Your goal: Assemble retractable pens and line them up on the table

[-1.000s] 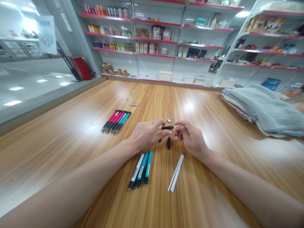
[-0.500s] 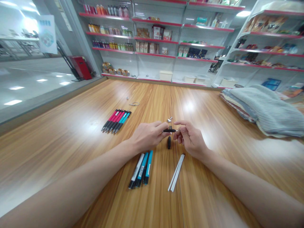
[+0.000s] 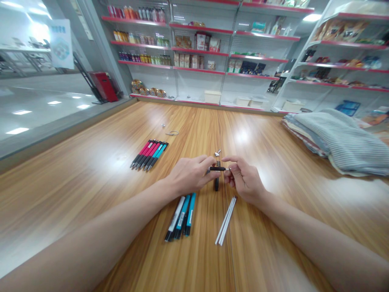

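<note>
My left hand (image 3: 193,174) is closed around a pen (image 3: 217,168), held level above the table with its black grip showing and its rear part hidden in my fingers. At the other end, my right hand (image 3: 246,180) pinches the small silvery tip between thumb and fingers. Beneath the pen lie black grip pieces (image 3: 216,185), partly covered, with small metal tips (image 3: 217,153) just beyond. Nearer me rest blue and white pen barrels (image 3: 182,217) with black ends. White refills (image 3: 225,222) lie below my right hand.
A row of pink and blue pens (image 3: 149,155) lies at the left. Behind them are a thin ring-shaped piece (image 3: 172,133) and a tiny shiny bit (image 3: 163,125). Folded cloths (image 3: 343,140) are piled at the right. Stocked shelves (image 3: 200,52) stand beyond the wooden table (image 3: 121,211).
The pen and both hands have shifted very slightly toward me. More of the black grip pieces beneath is uncovered behind the pen. Everything else on the table stays put.
</note>
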`<state>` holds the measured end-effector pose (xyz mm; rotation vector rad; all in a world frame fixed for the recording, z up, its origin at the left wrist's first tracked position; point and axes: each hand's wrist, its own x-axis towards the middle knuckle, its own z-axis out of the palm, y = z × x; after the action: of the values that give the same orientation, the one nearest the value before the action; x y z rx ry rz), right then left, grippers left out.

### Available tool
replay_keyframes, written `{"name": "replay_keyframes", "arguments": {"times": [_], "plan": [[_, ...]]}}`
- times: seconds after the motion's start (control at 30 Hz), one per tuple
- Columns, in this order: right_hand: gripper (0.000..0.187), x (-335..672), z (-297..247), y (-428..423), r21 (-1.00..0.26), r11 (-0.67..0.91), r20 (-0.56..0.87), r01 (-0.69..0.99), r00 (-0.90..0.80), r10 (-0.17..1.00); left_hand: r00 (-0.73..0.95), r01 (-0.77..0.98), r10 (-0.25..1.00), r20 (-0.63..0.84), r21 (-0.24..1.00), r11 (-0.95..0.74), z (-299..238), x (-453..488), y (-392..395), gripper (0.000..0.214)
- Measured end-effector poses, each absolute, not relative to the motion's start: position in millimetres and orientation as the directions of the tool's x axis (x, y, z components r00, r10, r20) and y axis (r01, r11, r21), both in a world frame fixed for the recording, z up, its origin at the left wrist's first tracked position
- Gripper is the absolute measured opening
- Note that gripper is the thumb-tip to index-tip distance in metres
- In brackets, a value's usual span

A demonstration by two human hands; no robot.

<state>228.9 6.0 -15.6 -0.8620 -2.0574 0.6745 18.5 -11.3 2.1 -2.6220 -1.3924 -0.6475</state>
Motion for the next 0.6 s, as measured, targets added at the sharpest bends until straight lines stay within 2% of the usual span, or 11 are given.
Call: {"name": "replay_keyframes", "arguments": {"times": [0.07, 0.27, 0.43, 0.6], "plan": [[0.031, 228.9, -15.3, 5.7, -0.693, 0.632, 0.45, 0.348, -0.476, 0.756, 0.499, 0.806, 0.761, 0.415, 0.102, -0.584, 0.9, 18.4, -10.7, 0.033], [0.031, 228.6, -15.7, 6.5, -0.67, 0.644, 0.434, 0.369, -0.509, 0.743, 0.534, 0.82, 0.757, 0.377, -0.011, -0.573, 0.1, 18.7, -11.1, 0.034], [0.031, 227.7, -16.4, 6.5, -0.658, 0.655, 0.433, 0.371, -0.526, 0.732, 0.517, 0.818, 0.757, 0.399, 0.028, -0.574, 0.4, 19.7, -12.1, 0.038], [0.03, 227.2, -15.2, 6.0, -0.643, 0.667, 0.435, 0.377, -0.538, 0.722, 0.54, 0.815, 0.75, 0.381, -0.015, -0.579, -0.8, 19.9, -11.3, 0.037]]}}
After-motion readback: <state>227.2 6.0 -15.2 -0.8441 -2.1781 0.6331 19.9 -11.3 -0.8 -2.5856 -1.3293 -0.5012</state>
